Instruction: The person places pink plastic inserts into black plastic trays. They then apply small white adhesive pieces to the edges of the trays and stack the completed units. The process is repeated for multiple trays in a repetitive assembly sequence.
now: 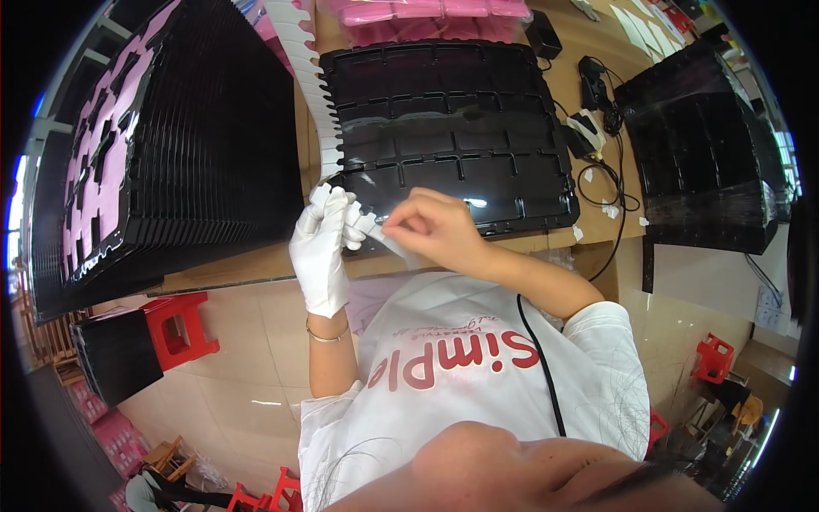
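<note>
Brown worktop (584,38) bears black tray (426,136); red stool (181,328) stands on tiled floor (243,363). Left grip (321,252) holds white strip (366,224); right grip (444,230) pinches its end.

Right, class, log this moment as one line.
left hand: gloved, gripping strip | right hand: bare, beside strip | tray: black, on table

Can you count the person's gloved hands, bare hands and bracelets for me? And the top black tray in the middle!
Gloved hand, the left: 1
Bare hand, the right: 1
Bracelet: 1
Top black tray: 1
Total: 4
</note>
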Available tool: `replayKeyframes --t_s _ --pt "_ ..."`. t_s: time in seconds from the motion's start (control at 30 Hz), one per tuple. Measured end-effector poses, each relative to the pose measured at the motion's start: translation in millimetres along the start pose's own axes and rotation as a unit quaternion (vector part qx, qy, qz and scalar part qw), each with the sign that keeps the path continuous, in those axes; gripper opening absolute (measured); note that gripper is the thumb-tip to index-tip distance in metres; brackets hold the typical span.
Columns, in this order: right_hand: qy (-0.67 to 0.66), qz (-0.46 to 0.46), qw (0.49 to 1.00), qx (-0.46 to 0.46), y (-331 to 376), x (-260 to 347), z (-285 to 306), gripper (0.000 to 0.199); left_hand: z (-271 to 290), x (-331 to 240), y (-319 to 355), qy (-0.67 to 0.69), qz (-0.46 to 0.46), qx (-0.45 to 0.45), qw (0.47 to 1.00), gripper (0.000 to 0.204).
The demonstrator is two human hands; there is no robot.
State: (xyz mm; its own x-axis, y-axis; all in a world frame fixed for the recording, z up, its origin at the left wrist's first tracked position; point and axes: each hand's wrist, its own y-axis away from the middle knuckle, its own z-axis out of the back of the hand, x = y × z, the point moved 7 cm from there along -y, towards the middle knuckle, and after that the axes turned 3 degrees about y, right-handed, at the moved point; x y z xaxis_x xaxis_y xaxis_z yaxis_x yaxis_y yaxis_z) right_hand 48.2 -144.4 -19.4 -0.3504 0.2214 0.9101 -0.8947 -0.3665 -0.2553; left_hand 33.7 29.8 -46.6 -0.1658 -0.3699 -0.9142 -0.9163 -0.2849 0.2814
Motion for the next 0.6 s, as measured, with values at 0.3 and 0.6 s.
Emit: replayKeyframes --t_s 0.3,0.6 --pt "0.015 -0.104 0.99 -0.093 -51.9 -50.9 164.5 0.009 -17.0 -3.9 -2.4 -0.056 -0.019 0.015 0.998 0.015" --pt "0.332 -0.139 0.928 -0.093 -137.7 -173.6 271.1 0.017 -24.2 -2.3 -3.5 -0.109 -0.009 0.028 0.994 0.015"
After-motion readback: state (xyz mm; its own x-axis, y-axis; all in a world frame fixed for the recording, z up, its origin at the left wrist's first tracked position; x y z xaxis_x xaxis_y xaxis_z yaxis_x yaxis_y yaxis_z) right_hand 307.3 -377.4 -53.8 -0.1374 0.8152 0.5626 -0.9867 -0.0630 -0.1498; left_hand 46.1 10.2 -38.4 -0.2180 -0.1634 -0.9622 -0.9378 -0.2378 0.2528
